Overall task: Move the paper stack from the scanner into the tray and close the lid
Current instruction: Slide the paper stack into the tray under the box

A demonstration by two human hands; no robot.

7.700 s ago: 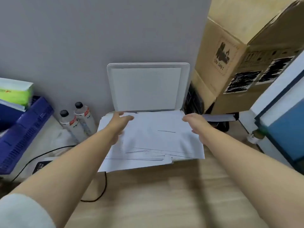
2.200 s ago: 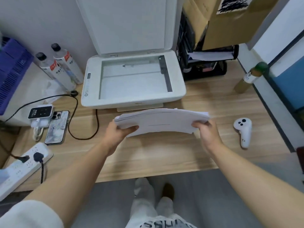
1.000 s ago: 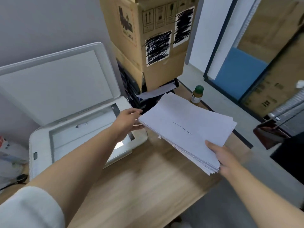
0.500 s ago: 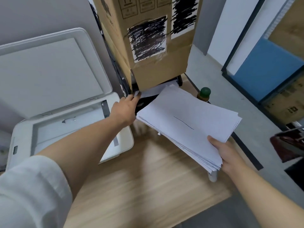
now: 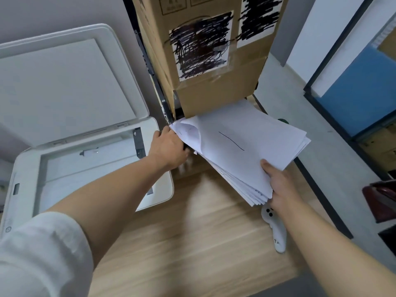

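Both hands grip paper stack [image 5: 240,144], far edge under cardboard box [image 5: 214,50]; scanner [image 5: 90,168] lid [image 5: 64,86] raised.

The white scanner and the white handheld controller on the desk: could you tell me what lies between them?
Bare wooden desktop, in the head view.

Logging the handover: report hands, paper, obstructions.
Both hands, left and right, grip paper stack. Far edge under cardboard box. Scanner lid up.

Matt white paper stack [image 5: 246,142], brown cardboard box [image 5: 214,88], wood-grain desk [image 5: 192,243].
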